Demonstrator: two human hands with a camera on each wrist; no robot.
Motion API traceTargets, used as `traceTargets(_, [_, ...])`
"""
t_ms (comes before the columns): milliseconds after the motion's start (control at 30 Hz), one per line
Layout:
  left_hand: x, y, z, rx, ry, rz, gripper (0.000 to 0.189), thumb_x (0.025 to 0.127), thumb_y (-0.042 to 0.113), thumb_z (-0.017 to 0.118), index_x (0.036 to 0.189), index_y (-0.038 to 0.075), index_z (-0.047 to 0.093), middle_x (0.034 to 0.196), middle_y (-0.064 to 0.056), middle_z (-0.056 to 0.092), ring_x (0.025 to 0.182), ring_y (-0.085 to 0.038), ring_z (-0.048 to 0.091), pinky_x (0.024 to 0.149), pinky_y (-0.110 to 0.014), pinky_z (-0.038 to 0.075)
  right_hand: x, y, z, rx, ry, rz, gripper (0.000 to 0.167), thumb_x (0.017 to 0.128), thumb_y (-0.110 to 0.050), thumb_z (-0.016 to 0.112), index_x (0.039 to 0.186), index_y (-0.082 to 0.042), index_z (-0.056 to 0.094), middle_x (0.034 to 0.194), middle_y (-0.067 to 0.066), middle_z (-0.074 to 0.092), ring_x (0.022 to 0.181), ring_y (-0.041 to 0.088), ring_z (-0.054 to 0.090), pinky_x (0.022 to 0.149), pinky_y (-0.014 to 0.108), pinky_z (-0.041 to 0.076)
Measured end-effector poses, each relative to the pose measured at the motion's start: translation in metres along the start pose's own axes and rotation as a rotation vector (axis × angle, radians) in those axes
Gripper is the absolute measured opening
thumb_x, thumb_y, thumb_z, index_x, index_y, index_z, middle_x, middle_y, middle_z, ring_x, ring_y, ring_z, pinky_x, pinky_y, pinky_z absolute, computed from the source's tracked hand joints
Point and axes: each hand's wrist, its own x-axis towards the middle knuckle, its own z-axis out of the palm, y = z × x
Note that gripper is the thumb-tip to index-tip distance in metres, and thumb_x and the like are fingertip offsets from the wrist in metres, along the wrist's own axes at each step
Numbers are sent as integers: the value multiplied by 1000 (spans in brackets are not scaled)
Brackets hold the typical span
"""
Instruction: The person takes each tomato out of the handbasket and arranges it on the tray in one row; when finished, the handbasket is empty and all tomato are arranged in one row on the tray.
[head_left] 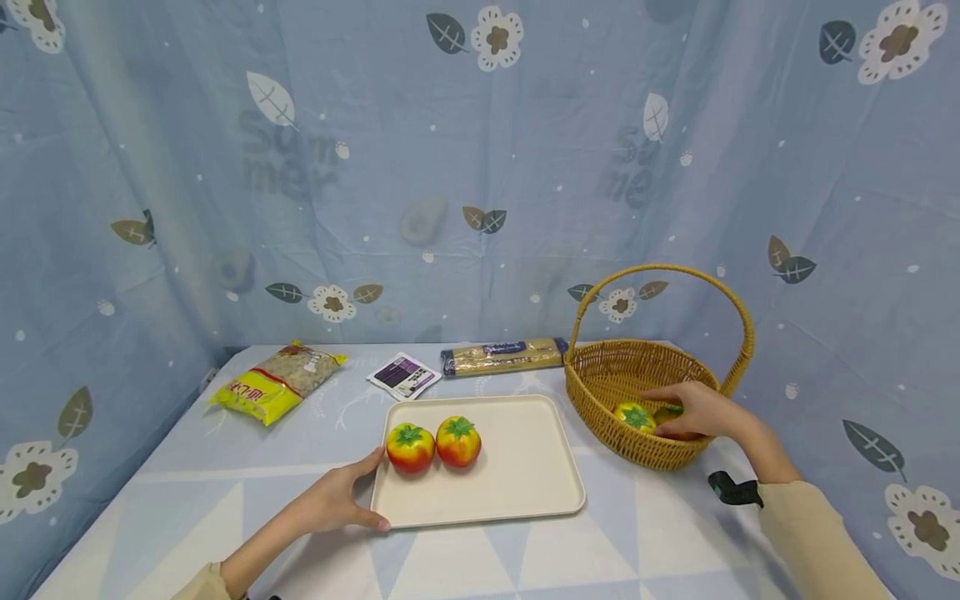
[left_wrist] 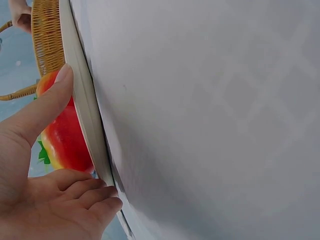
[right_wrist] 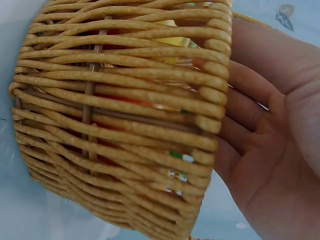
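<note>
My left hand (head_left: 337,498) rests against the left end of a cream tray (head_left: 517,492), thumb near its front corner and fingertips farther back along the rim. Two red-and-yellow persimmons (head_left: 410,448) with green leafy tops sit side by side on the tray's left part. At the right, my right hand (head_left: 701,410) reaches into a wicker basket (head_left: 652,454), fingers and thumb curled round a persimmon (head_left: 667,414) mostly hidden under them. Another persimmon (head_left: 634,416) lies left of it in the basket. The basket's woven wall (right_wrist: 125,120) hides the fingertips in the right wrist view.
A yellow bag of grains or nuts (head_left: 277,383) lies at the back left. Behind the tray are a purple-and-white packet (head_left: 405,377) and a long pack of noodles (head_left: 504,357). The basket's tall handle (head_left: 663,268) arches above it. A blue patterned curtain (head_left: 480,167) hangs behind the table.
</note>
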Motion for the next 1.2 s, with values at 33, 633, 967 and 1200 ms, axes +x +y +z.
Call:
traceTargets(33, [0, 0, 0, -2, -1, 1, 114, 62, 39, 90, 144, -12, 30, 145, -29, 37, 133, -48, 34, 107, -59, 30, 1, 0, 0, -11, -10, 1, 56, 83, -24, 77, 133, -6, 59, 72, 1, 60, 53, 4, 35, 54, 24, 34])
traceTargets(633, [0, 1, 0, 14, 6, -6, 114, 61, 40, 89, 145, -11, 30, 146, -29, 36, 132, -48, 34, 107, -58, 30, 13, -1, 12, -56, -41, -7, 53, 82, -16, 76, 132, -7, 60, 111, 7, 68, 71, 12, 52, 58, 24, 41])
traceTargets(967, [0, 1, 1, 7, 8, -30, 114, 61, 38, 90, 145, -10, 31, 146, -28, 36, 133, -48, 34, 108, -58, 30, 12, -4, 9, -33, -7, 55, 59, 82, -28, 77, 133, -3, 58, 102, 5, 69, 75, 15, 57, 61, 27, 46])
traceTargets(1200, [0, 3, 0, 2, -1, -46, 114, 61, 38, 90, 146, -9, 31, 147, -27, 36, 133, -47, 34, 108, -58, 30, 11, -7, 2, -60, 38, 71, 68, 79, -39, 79, 132, -2, 58, 110, 12, 68, 87, 21, 63, 69, 32, 52])
